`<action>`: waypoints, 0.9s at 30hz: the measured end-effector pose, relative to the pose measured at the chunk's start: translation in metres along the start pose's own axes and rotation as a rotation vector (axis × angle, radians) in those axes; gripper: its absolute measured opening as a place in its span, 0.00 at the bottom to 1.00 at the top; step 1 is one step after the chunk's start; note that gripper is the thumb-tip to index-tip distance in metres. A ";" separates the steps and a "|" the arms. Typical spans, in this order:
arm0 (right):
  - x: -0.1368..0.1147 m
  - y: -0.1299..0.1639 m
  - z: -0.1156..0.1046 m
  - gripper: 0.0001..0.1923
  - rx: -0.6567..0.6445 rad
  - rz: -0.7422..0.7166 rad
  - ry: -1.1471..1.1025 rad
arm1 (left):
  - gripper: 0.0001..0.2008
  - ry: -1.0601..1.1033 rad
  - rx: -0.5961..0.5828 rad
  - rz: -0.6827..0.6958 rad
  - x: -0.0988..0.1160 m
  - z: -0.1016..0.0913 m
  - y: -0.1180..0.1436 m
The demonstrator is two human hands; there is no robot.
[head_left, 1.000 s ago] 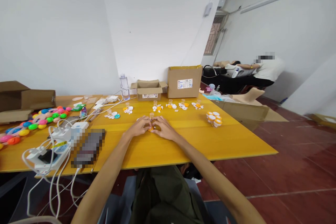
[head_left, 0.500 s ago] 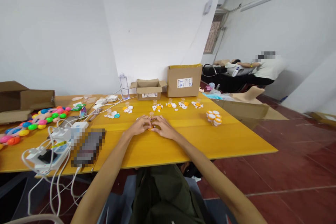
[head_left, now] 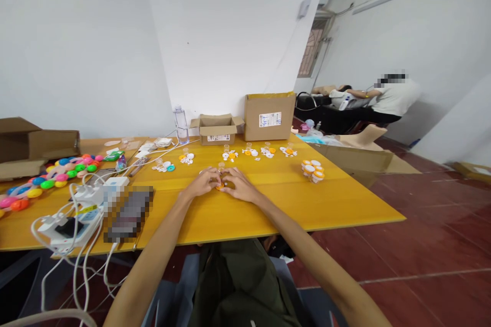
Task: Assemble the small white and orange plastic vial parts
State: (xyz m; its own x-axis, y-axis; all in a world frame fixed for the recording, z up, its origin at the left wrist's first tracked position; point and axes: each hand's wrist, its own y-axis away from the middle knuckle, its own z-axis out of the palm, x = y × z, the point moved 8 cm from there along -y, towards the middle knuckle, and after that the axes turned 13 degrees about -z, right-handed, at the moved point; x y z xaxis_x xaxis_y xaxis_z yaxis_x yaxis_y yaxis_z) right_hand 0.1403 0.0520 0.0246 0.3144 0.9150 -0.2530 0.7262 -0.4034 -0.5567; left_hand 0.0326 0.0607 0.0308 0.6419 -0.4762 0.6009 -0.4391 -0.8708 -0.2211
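Both of my hands meet low over the yellow table around a small orange round plastic piece (head_left: 220,187). My left hand (head_left: 206,183) has curled fingers, with thumb and fingertips closed at the piece's left side. From the right, my right hand (head_left: 240,185) bends over it, its thumb and fingertips pinched on the other side. The fingers cover much of the piece. A clear plastic cup (head_left: 221,165) stands just behind my fingertips. White bits show beside my left hand, partly hidden by it.
Small piles of white and orange parts (head_left: 230,156) with clear cups line the back. Orange-lidded containers (head_left: 312,170) stand at right. An open carton (head_left: 218,135), a larger box (head_left: 269,118) and a water bottle (head_left: 181,125) are behind. Power strips (head_left: 79,227) and cables crowd the left.
My hands stay in nearly the same place around the orange piece, with only slight finger movement. Nothing else on the table has visibly moved.
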 end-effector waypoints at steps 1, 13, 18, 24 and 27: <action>0.000 0.000 0.000 0.06 0.002 -0.004 0.001 | 0.07 0.002 0.000 -0.001 0.000 0.000 0.000; -0.005 -0.002 0.002 0.09 -0.078 -0.009 -0.005 | 0.08 0.024 -0.002 0.007 0.002 -0.001 -0.001; -0.002 -0.001 0.003 0.09 -0.064 -0.003 -0.005 | 0.08 0.029 -0.008 0.003 0.001 -0.001 -0.001; 0.000 0.000 0.002 0.07 -0.021 0.003 0.005 | 0.08 0.019 -0.008 0.002 0.002 -0.001 -0.001; -0.001 0.000 -0.001 0.06 0.004 0.002 0.019 | 0.08 0.015 -0.005 0.001 0.002 -0.002 -0.001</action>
State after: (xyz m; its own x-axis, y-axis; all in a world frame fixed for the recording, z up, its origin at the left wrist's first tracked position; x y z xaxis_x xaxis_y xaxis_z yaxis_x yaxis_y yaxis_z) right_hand 0.1405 0.0507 0.0257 0.3274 0.9143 -0.2386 0.7232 -0.4050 -0.5594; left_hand 0.0332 0.0610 0.0340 0.6322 -0.4755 0.6118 -0.4428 -0.8696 -0.2183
